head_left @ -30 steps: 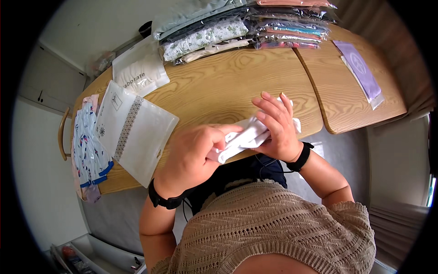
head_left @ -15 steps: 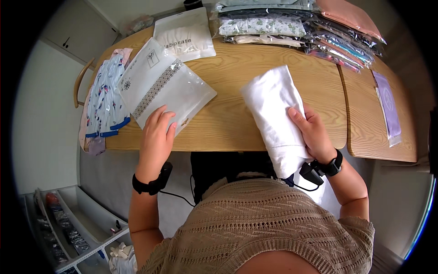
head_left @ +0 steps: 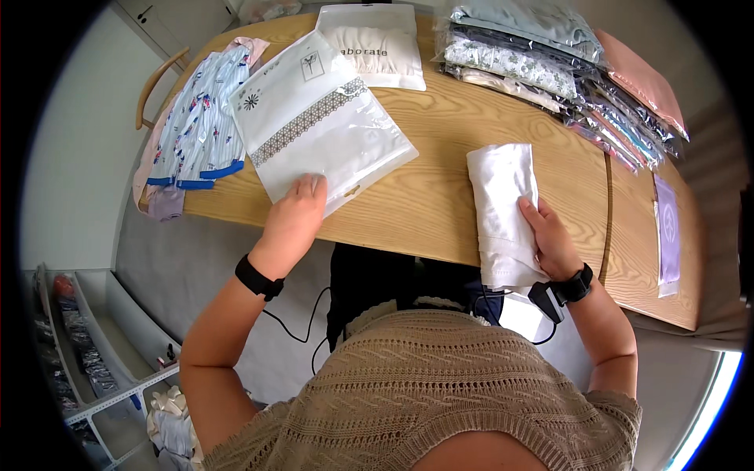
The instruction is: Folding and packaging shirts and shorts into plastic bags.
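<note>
My right hand (head_left: 554, 243) grips a folded white garment (head_left: 504, 212) by its right side, thumb on top. The cloth is held over the table's front edge. On the left, my left hand (head_left: 297, 216) is at the near edge of a flat white plastic bag (head_left: 345, 149) with a patterned grey band. Its fingers are curled and pressed together on the bag's edge; the fingertips are partly hidden. A hang-hole shows in the bag's near border. The bag lies flat on the wooden table (head_left: 440, 125).
Beyond it lies another white bag (head_left: 373, 59) with cream cloth inside. Light blue printed clothes (head_left: 200, 118) hang over the table's left end. Stacks of bagged garments (head_left: 526, 59) stand at the back right. A purple packet (head_left: 667, 231) lies far right. A divided storage bin (head_left: 118, 345) stands lower left.
My left hand's fingers have drawn together and curled at the bag's near edge. The white garment has turned more upright in my right hand. The whole view has shifted.
</note>
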Demonstrator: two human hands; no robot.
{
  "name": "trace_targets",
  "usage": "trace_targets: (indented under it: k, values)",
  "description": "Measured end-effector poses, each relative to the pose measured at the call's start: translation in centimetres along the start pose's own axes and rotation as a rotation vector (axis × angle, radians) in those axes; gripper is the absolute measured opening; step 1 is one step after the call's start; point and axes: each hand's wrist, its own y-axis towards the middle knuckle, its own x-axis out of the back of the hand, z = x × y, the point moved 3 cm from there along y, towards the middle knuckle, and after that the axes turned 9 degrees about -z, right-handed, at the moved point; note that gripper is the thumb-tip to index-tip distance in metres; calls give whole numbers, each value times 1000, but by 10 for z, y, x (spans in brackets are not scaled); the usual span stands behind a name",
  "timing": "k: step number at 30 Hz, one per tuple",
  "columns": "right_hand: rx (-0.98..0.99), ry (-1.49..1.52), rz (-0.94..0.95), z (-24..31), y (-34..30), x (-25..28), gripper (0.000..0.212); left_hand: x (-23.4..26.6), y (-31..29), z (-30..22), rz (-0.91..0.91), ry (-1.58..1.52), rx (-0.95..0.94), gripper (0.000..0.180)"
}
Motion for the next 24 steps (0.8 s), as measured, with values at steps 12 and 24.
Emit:
trace_targets:
  k: [12, 24]
  values:
    - [24, 20, -6, -4, 5, -1, 28, 6, 4, -25, 150, -292, 71, 55]
    - [25, 65, 57, -5, 4, 1, 30, -2, 9, -35, 74, -210, 130, 51]
